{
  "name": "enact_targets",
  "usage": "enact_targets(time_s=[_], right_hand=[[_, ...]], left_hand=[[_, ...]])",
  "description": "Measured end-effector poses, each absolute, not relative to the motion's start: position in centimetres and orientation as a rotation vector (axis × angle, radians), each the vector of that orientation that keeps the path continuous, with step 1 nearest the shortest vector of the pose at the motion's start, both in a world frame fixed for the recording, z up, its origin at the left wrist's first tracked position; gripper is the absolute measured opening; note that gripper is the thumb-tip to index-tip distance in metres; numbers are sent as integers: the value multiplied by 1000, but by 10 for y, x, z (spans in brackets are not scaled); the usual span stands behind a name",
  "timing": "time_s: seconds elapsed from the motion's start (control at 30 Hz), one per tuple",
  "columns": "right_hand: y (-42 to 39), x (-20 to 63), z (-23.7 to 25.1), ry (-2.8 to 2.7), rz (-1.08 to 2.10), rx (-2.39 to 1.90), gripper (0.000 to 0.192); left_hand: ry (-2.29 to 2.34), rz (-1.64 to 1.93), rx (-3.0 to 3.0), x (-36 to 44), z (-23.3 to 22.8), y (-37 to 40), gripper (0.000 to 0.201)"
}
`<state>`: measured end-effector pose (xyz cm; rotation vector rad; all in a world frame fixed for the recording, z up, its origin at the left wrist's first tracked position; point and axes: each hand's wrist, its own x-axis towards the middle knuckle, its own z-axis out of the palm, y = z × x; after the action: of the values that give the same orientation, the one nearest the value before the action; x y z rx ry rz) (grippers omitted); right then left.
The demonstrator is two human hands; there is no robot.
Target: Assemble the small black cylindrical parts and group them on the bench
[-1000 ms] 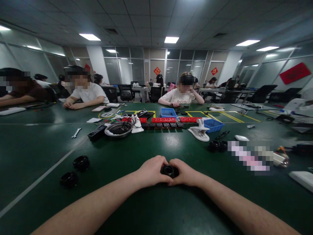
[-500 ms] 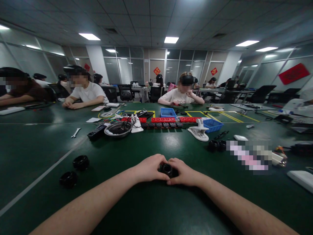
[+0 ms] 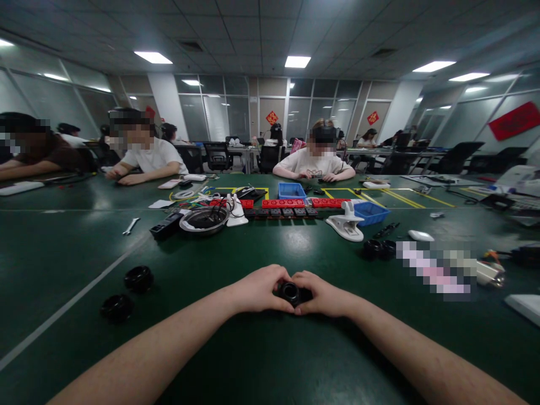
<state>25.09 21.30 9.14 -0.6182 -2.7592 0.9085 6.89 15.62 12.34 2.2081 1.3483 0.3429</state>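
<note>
Between my two hands a small black ring-shaped part (image 3: pixel 290 292) is held upright at the table's middle, its round opening facing me. My left hand (image 3: pixel 270 289) curls around its left side, thumb at the front. From the other side my right hand (image 3: pixel 317 295) closes on it, and the thumb tips nearly meet below the opening. The fingers hide much of its outer surface. Two larger black rings, one (image 3: pixel 138 279) slightly behind the other (image 3: pixel 117 307), lie on the table to the left.
Further back are a metal bowl (image 3: pixel 185 224), a white clip stand (image 3: pixel 346 225), red socket strips (image 3: pixel 282 203) and a blue bin (image 3: pixel 371 212). More black rings (image 3: pixel 373 249) lie to the right. A wrench (image 3: pixel 131 226) lies left. A co-worker (image 3: pixel 314 160) sits opposite.
My hands keep their hold on the black ring-shaped part and have hardly moved. The view shifts slightly. Across the table, the co-worker's raised hand has come down to the tabletop.
</note>
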Motion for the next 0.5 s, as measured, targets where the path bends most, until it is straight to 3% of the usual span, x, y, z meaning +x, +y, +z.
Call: enact_targets(time_s=[0.37,0.5], right_hand=[[216,250,86,-2739,862,-644,38],[210,244,80,-2707,684,-838,41]], left_hand=[[1369,377,2201,71,123,153,43],[1507,416,2172,76,122,150,43]])
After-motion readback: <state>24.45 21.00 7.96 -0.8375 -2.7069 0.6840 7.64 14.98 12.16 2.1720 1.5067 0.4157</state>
